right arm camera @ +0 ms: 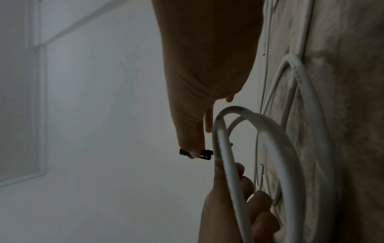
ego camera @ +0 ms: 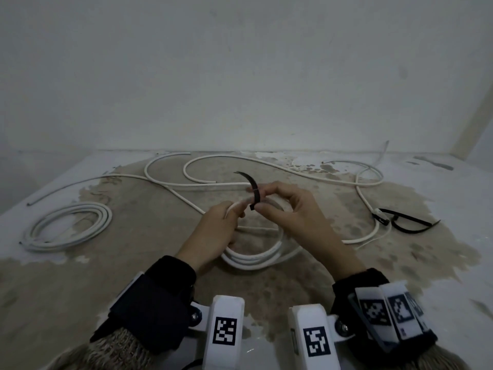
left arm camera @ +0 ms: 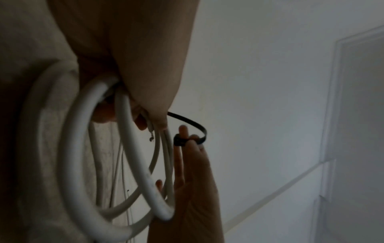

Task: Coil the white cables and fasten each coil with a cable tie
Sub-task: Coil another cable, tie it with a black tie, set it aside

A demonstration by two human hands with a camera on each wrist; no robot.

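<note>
A white cable coil (ego camera: 253, 256) stands tilted up from the table in front of me. My left hand (ego camera: 222, 222) grips its upper left strands (left arm camera: 124, 118). My right hand (ego camera: 277, 206) pinches a black cable tie (ego camera: 253, 190) wrapped round the top of the coil; its tail curves up and to the left. The left wrist view shows the tie (left arm camera: 193, 125) looping to its head between the right fingertips. In the right wrist view the tie's head (right arm camera: 204, 153) sits at the thumb tip beside the coil (right arm camera: 228, 164).
A second coil (ego camera: 69, 228) lies flat at the left. Loose white cables (ego camera: 266, 166) wind across the far half of the table (ego camera: 80, 303). Spare black cable ties (ego camera: 408, 221) lie at the right. A wall stands close behind the table.
</note>
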